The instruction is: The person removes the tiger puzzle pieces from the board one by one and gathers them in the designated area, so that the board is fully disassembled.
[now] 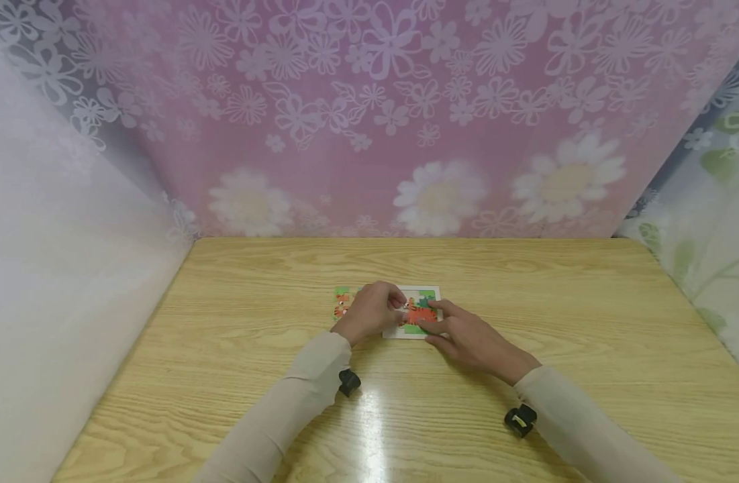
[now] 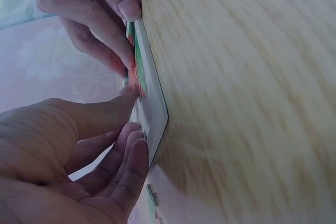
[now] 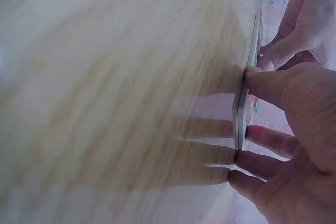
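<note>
A jigsaw puzzle board (image 1: 411, 337) with a white rim lies on the table, showing an orange striped animal on green pieces (image 1: 422, 315). Over its left half, my left hand (image 1: 374, 310) pinches a small puzzle piece between thumb and fingers; the hand mostly hides this piece. In the left wrist view, the left thumb (image 2: 113, 109) comes down beside the orange picture. My right hand (image 1: 466, 334) holds the board at its right end, thumb on the near edge. In the right wrist view, several right fingertips (image 3: 239, 158) touch the board's edge (image 3: 240, 116).
Left of the board, loose puzzle pieces (image 1: 341, 305) with orange and green print lie on the wooden table (image 1: 254, 376), partly behind the left hand. A pink flowered cloth (image 1: 321, 154) stands along the back edge; pale cloths hang at both sides.
</note>
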`<state>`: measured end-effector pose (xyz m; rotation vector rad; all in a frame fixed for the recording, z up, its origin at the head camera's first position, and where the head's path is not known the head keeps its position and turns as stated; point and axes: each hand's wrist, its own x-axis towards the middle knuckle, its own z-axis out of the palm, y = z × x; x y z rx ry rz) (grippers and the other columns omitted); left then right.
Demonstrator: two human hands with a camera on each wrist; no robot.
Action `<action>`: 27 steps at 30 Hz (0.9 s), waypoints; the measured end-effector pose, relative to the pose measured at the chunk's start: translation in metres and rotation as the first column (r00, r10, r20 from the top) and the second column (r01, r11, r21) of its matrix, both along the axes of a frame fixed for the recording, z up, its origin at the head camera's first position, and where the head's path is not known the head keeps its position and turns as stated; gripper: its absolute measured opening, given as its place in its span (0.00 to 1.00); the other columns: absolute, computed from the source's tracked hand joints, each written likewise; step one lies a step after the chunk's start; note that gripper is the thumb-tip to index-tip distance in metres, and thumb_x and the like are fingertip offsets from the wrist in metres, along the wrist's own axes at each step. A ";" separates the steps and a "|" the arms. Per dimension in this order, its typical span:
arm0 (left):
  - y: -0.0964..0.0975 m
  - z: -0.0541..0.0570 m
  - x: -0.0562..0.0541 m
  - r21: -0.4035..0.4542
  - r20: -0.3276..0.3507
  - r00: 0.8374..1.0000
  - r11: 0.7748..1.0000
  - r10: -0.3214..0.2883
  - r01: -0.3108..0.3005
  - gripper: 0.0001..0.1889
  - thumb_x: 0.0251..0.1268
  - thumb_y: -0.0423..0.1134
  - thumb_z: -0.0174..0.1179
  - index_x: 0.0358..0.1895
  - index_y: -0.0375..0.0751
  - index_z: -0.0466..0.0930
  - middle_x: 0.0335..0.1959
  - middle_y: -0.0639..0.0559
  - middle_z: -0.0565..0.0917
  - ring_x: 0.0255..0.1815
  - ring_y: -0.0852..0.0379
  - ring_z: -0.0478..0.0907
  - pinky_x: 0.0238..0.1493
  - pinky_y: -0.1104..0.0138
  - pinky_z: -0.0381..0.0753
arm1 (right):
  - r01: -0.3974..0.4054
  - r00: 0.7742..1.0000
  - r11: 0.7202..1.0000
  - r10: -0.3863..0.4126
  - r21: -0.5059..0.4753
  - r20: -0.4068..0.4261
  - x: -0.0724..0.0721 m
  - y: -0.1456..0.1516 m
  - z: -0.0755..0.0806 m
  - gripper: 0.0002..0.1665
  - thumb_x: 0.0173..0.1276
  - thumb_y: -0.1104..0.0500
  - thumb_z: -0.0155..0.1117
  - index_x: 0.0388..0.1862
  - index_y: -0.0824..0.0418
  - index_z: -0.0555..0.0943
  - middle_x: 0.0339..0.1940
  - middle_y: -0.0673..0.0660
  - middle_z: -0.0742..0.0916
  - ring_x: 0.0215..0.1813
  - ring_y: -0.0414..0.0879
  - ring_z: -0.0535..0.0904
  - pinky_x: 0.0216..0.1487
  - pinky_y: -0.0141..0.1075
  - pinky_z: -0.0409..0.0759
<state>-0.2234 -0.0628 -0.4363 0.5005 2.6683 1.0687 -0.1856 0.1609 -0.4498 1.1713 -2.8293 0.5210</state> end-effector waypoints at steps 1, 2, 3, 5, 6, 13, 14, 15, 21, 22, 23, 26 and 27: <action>0.000 0.000 0.000 0.015 -0.001 1.000 1.000 0.005 -0.005 0.09 0.66 0.36 0.70 0.47 0.38 0.86 0.41 0.51 0.85 0.41 0.56 0.81 0.45 0.63 0.81 | 0.001 1.000 1.000 -0.001 0.003 -0.002 0.000 0.000 0.000 0.18 0.70 0.59 0.70 0.57 0.62 0.87 0.63 0.74 0.78 0.59 0.63 0.79 0.48 0.48 0.83; 0.001 0.001 0.001 0.031 0.000 1.000 0.999 0.011 -0.011 0.08 0.68 0.36 0.68 0.47 0.38 0.86 0.40 0.51 0.85 0.41 0.57 0.81 0.44 0.63 0.82 | 0.002 1.000 1.000 -0.002 0.006 -0.002 0.000 0.000 0.000 0.18 0.70 0.58 0.70 0.57 0.62 0.87 0.63 0.74 0.78 0.59 0.63 0.79 0.48 0.48 0.83; 0.001 0.001 0.002 0.046 -0.003 1.000 0.999 0.015 -0.015 0.08 0.69 0.36 0.67 0.46 0.38 0.86 0.39 0.51 0.86 0.40 0.57 0.81 0.43 0.63 0.82 | 0.001 1.000 1.000 -0.001 0.007 -0.003 0.000 0.001 0.000 0.18 0.71 0.58 0.70 0.57 0.62 0.87 0.63 0.75 0.78 0.60 0.63 0.79 0.49 0.49 0.83; 0.002 0.001 0.002 0.069 -0.011 1.000 0.997 0.023 -0.022 0.06 0.70 0.35 0.66 0.45 0.37 0.86 0.38 0.51 0.86 0.37 0.58 0.82 0.41 0.64 0.83 | 0.002 1.000 1.000 -0.002 0.000 0.002 0.000 0.001 -0.001 0.18 0.71 0.58 0.70 0.57 0.63 0.86 0.63 0.75 0.78 0.60 0.63 0.79 0.49 0.49 0.83; 0.003 0.002 0.002 0.078 -0.014 1.000 0.997 0.028 -0.027 0.06 0.71 0.35 0.65 0.45 0.37 0.86 0.37 0.52 0.86 0.36 0.59 0.82 0.40 0.65 0.83 | -0.003 1.000 1.000 0.003 -0.003 0.000 0.000 0.001 -0.001 0.18 0.71 0.59 0.69 0.57 0.63 0.86 0.63 0.75 0.78 0.60 0.63 0.79 0.49 0.49 0.83; 0.006 0.001 0.003 0.140 -0.012 0.997 0.988 0.070 -0.068 0.05 0.71 0.37 0.66 0.41 0.39 0.86 0.34 0.53 0.85 0.32 0.60 0.82 0.37 0.66 0.83 | 0.006 1.000 1.000 -0.006 0.012 -0.001 -0.001 0.001 -0.002 0.18 0.72 0.58 0.69 0.58 0.63 0.86 0.63 0.74 0.77 0.61 0.63 0.79 0.53 0.51 0.82; 0.005 0.001 0.003 0.142 -0.018 0.997 0.987 0.074 -0.070 0.04 0.71 0.37 0.66 0.41 0.40 0.86 0.34 0.54 0.85 0.33 0.60 0.82 0.37 0.66 0.83 | 0.007 1.000 1.000 -0.007 0.014 -0.002 -0.001 0.002 -0.003 0.18 0.72 0.58 0.69 0.58 0.63 0.86 0.63 0.74 0.77 0.63 0.63 0.78 0.54 0.52 0.82; 0.005 0.000 0.003 0.145 -0.023 0.997 0.987 0.079 -0.075 0.04 0.71 0.37 0.66 0.40 0.40 0.86 0.34 0.54 0.85 0.33 0.61 0.82 0.37 0.66 0.83 | 0.009 1.000 1.000 -0.009 0.017 -0.004 -0.001 0.002 -0.003 0.19 0.71 0.57 0.69 0.58 0.63 0.86 0.64 0.74 0.77 0.65 0.64 0.76 0.56 0.52 0.81; 0.000 0.001 0.000 0.165 -0.043 0.992 0.980 0.116 -0.107 0.03 0.70 0.38 0.67 0.39 0.42 0.86 0.34 0.54 0.86 0.36 0.60 0.82 0.38 0.65 0.83 | 0.025 1.000 0.999 -0.025 0.025 0.009 -0.001 0.002 -0.002 0.20 0.72 0.57 0.69 0.59 0.62 0.85 0.65 0.73 0.77 0.64 0.64 0.77 0.57 0.52 0.80; -0.002 0.002 0.000 0.166 -0.042 0.992 0.980 0.120 -0.112 0.03 0.69 0.38 0.67 0.39 0.42 0.86 0.34 0.55 0.86 0.36 0.60 0.82 0.38 0.65 0.83 | 0.029 0.999 0.999 -0.029 0.026 0.013 -0.001 0.002 -0.001 0.20 0.72 0.56 0.69 0.59 0.63 0.85 0.65 0.73 0.77 0.64 0.64 0.77 0.57 0.53 0.80; -0.004 0.002 0.000 0.166 -0.043 0.991 0.979 0.124 -0.115 0.03 0.69 0.38 0.67 0.39 0.42 0.86 0.34 0.55 0.86 0.36 0.60 0.83 0.39 0.64 0.84 | 0.034 0.999 0.999 -0.034 0.028 0.017 0.000 0.002 -0.001 0.20 0.72 0.56 0.69 0.59 0.62 0.85 0.65 0.73 0.77 0.64 0.64 0.77 0.57 0.53 0.80; -0.011 0.003 0.001 0.169 -0.052 0.990 0.978 0.134 -0.124 0.03 0.69 0.38 0.67 0.39 0.43 0.86 0.35 0.55 0.86 0.37 0.59 0.83 0.40 0.64 0.84 | 0.039 0.999 0.999 -0.039 0.031 0.026 0.000 0.002 -0.001 0.20 0.72 0.56 0.69 0.60 0.63 0.84 0.65 0.73 0.77 0.64 0.64 0.76 0.58 0.53 0.79; -0.014 0.004 0.001 0.174 -0.054 0.989 0.977 0.135 -0.124 0.03 0.69 0.38 0.67 0.39 0.42 0.86 0.35 0.54 0.87 0.37 0.58 0.83 0.40 0.63 0.84 | 0.037 0.999 0.999 -0.038 0.029 0.026 0.000 0.001 -0.001 0.21 0.71 0.57 0.69 0.60 0.63 0.84 0.65 0.74 0.77 0.65 0.64 0.76 0.58 0.54 0.79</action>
